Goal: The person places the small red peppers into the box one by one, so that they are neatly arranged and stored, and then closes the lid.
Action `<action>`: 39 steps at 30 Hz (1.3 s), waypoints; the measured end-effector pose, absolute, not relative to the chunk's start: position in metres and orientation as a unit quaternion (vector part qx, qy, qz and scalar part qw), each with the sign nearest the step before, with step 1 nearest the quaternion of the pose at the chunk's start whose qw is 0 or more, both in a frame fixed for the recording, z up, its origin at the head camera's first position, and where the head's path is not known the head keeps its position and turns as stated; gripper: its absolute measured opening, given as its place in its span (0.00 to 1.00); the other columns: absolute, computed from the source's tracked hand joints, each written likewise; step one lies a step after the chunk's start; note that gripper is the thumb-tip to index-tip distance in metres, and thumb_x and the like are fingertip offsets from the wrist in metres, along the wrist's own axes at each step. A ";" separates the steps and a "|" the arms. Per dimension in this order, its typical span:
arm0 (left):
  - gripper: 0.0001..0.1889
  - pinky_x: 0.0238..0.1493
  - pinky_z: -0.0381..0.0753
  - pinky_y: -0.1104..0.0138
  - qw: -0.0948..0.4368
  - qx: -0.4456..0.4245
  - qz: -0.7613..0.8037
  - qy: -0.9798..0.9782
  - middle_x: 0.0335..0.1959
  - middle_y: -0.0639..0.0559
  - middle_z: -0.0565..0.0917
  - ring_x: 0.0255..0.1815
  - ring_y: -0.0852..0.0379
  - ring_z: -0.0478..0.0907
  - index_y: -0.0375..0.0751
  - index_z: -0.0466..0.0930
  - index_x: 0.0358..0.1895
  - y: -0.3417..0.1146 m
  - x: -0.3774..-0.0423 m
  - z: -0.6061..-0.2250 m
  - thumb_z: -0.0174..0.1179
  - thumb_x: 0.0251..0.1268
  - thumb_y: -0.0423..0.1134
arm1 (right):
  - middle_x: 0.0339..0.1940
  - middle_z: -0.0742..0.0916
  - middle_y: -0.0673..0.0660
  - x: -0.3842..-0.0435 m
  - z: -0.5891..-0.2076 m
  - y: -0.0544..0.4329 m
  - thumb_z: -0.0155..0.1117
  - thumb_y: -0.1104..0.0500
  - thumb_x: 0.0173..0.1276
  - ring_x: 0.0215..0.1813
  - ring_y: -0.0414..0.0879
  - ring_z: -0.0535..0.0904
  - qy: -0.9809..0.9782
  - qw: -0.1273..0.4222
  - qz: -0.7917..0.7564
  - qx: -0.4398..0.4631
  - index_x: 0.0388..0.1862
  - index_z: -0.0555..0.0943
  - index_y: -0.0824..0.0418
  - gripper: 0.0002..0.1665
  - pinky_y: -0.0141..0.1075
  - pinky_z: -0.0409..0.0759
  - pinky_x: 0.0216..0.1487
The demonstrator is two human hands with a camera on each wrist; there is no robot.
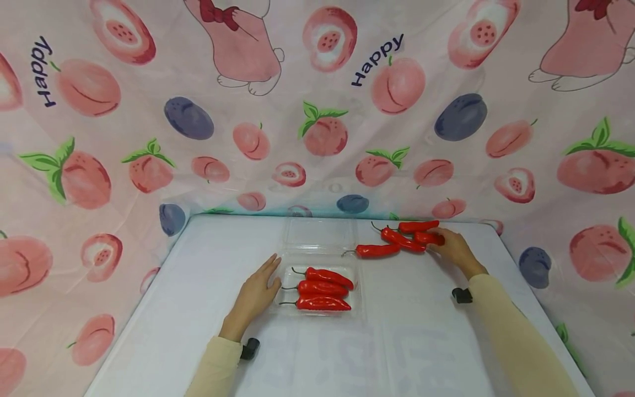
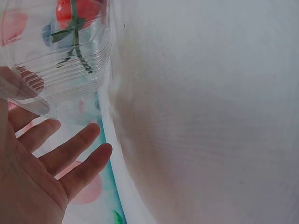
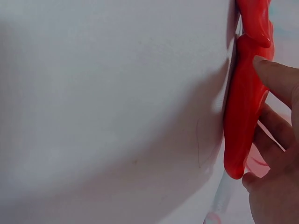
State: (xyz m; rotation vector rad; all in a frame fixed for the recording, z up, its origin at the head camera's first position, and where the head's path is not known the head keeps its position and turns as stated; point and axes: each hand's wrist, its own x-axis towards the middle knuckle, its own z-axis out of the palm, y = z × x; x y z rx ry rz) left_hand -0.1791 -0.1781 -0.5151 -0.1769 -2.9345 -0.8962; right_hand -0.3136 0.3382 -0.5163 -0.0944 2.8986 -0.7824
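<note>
A clear plastic clamshell box (image 1: 358, 309) lies with its lid (image 1: 319, 234) folded back behind it. Inside are three red chili peppers (image 1: 322, 288) side by side, stems to the left. My left hand (image 1: 255, 291) is at the box's left side, fingers extended; the left wrist view shows part of this hand (image 2: 42, 163) through the clear wall. At the back right, my right hand (image 1: 455, 248) pinches a red chili pepper (image 3: 245, 102) between thumb and fingers. That pepper is still among several loose red chili peppers (image 1: 397, 239) on the table.
One loose pepper (image 1: 377, 251) lies nearest the box, its stem by the box's right side. The white table (image 1: 421, 342) ends at the back against a fruit-patterned cloth (image 1: 317, 160), which also hangs on both sides.
</note>
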 end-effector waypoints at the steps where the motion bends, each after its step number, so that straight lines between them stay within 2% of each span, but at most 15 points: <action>1: 0.28 0.68 0.71 0.46 0.035 -0.058 -0.291 -0.954 0.77 0.53 0.64 0.72 0.43 0.69 0.48 0.66 0.73 -0.178 -0.179 -0.515 0.56 0.70 0.42 | 0.68 0.72 0.73 -0.314 -0.517 0.338 0.64 0.55 0.69 0.67 0.69 0.65 0.963 0.068 -0.259 -0.033 0.70 0.68 0.64 0.34 0.64 0.67 0.68; 5: 0.28 0.68 0.71 0.46 0.034 -0.057 -0.291 -0.955 0.76 0.54 0.65 0.72 0.43 0.69 0.48 0.67 0.73 -0.178 -0.180 -0.516 0.56 0.69 0.42 | 0.68 0.72 0.73 -0.314 -0.518 0.338 0.64 0.57 0.68 0.67 0.69 0.65 0.964 0.068 -0.255 -0.036 0.70 0.69 0.63 0.33 0.64 0.67 0.68; 12: 0.28 0.68 0.72 0.46 0.039 -0.056 -0.294 -0.953 0.76 0.54 0.65 0.72 0.44 0.69 0.47 0.67 0.72 -0.177 -0.180 -0.517 0.56 0.69 0.41 | 0.68 0.72 0.74 -0.311 -0.516 0.338 0.65 0.54 0.67 0.67 0.71 0.65 0.970 0.069 -0.232 -0.020 0.69 0.69 0.61 0.34 0.72 0.56 0.66; 20: 0.28 0.67 0.72 0.46 0.037 -0.058 -0.294 -0.953 0.76 0.53 0.65 0.72 0.43 0.69 0.47 0.67 0.72 -0.178 -0.180 -0.517 0.56 0.69 0.41 | 0.67 0.72 0.73 -0.307 -0.514 0.337 0.67 0.54 0.66 0.67 0.70 0.64 0.964 0.085 -0.252 0.009 0.68 0.69 0.62 0.34 0.73 0.53 0.65; 24: 0.28 0.68 0.72 0.47 0.038 -0.057 -0.292 -0.954 0.76 0.53 0.65 0.72 0.44 0.69 0.47 0.67 0.73 -0.178 -0.181 -0.517 0.56 0.69 0.41 | 0.66 0.73 0.73 -0.304 -0.515 0.338 0.67 0.54 0.66 0.66 0.69 0.65 0.963 0.081 -0.257 0.012 0.68 0.67 0.63 0.35 0.68 0.61 0.68; 27: 0.28 0.67 0.72 0.47 0.041 -0.059 -0.290 -0.954 0.76 0.53 0.65 0.71 0.43 0.69 0.47 0.67 0.73 -0.178 -0.181 -0.517 0.56 0.69 0.41 | 0.66 0.73 0.72 -0.301 -0.516 0.339 0.67 0.54 0.67 0.64 0.68 0.67 0.962 0.072 -0.263 0.015 0.69 0.67 0.63 0.36 0.64 0.68 0.67; 34: 0.28 0.67 0.72 0.46 0.043 -0.060 -0.294 -0.953 0.76 0.53 0.65 0.71 0.43 0.70 0.47 0.67 0.72 -0.178 -0.180 -0.517 0.56 0.69 0.41 | 0.65 0.72 0.73 -0.291 -0.511 0.341 0.66 0.52 0.67 0.65 0.68 0.66 0.958 0.058 -0.278 0.037 0.70 0.65 0.62 0.37 0.64 0.69 0.67; 39: 0.28 0.67 0.73 0.47 0.047 -0.062 -0.296 -0.952 0.76 0.53 0.66 0.71 0.43 0.70 0.46 0.68 0.72 -0.178 -0.180 -0.518 0.57 0.68 0.41 | 0.64 0.74 0.73 -0.285 -0.509 0.344 0.66 0.54 0.68 0.63 0.68 0.68 0.958 0.038 -0.283 0.034 0.70 0.65 0.63 0.35 0.64 0.70 0.66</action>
